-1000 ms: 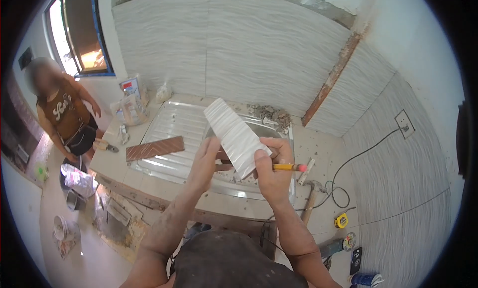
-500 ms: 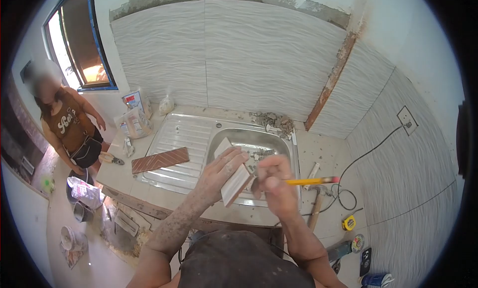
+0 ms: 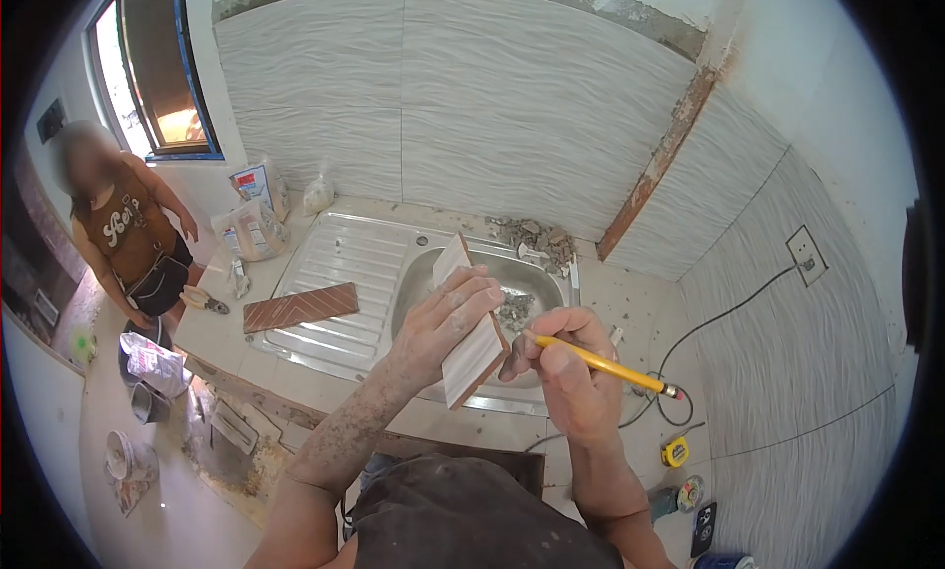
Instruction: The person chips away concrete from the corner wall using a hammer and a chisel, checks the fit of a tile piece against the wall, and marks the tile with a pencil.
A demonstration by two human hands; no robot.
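My left hand (image 3: 445, 325) is closed around a narrow strip of wavy-patterned tile (image 3: 474, 360), held tilted over the front of the steel sink (image 3: 418, 266). Its pale glazed face and reddish-brown edge show. In my right hand (image 3: 576, 377) is a yellow pencil (image 3: 615, 368), gripped between thumb and fingers just right of the tile. The pencil's pink eraser end points right and down; its other end is near the tile edge. Another tile strip (image 3: 301, 308) lies brown ribbed back up on the drainboard.
Rubble (image 3: 536, 239) lies behind the sink and debris in its basin. A tape measure (image 3: 675, 452), a grinder (image 3: 679, 495) and a phone (image 3: 703, 530) are at right, near a black cable (image 3: 724, 306). Bags (image 3: 251, 229) and pliers (image 3: 204, 300) sit at left, where a person (image 3: 133, 224) stands.
My right hand has moved slightly right and turned, so the pencil now slants down to the right instead of lying nearly level. The tile stays in my left hand. The view has shifted a little.
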